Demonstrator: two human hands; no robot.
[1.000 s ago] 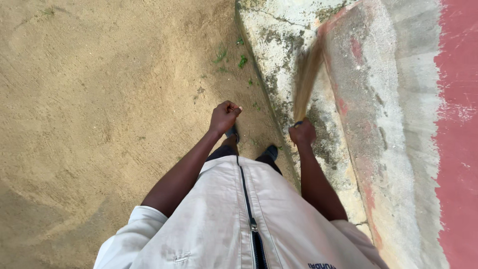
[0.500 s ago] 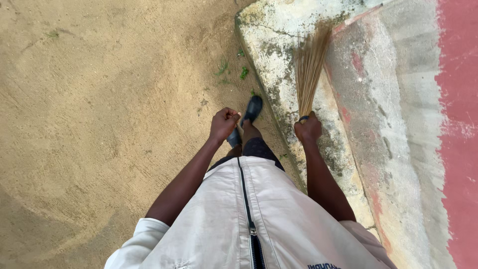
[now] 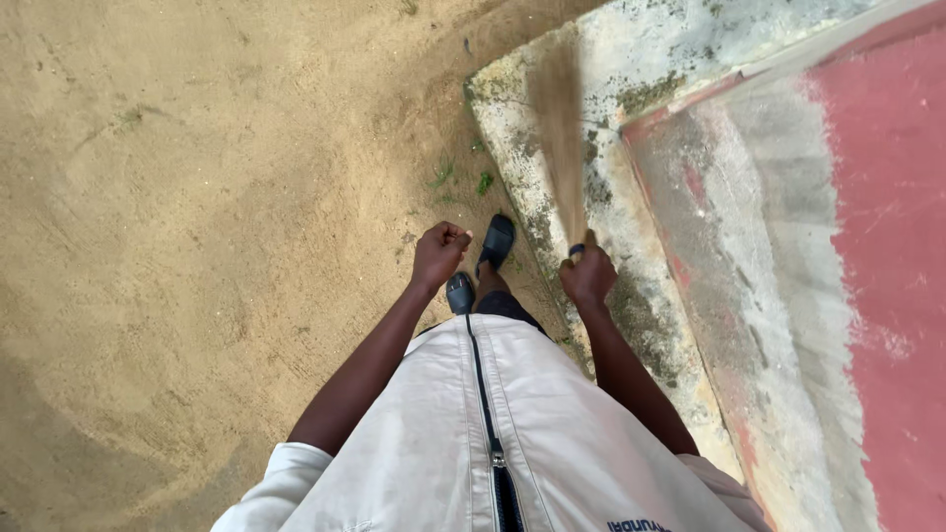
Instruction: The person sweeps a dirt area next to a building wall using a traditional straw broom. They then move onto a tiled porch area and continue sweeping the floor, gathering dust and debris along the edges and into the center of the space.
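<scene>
This is an outdoor yard beside a building, seen from above. Most of the ground is bare, packed sand (image 3: 177, 246) with faint sweep marks and a few small green weeds (image 3: 463, 179) sprouting near the edge of a weathered concrete step (image 3: 611, 59), stained with dark moss. Next to the step runs a worn floor painted red (image 3: 887, 246), its paint rubbed away to grey along the border, like a house veranda or porch.

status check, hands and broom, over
Right hand gripping a tan bundled-straw hand broom, bristles blurred over the weathered grey concrete ledge. Left hand fisted, holding nothing. Nothing blocking the ledge.
</scene>
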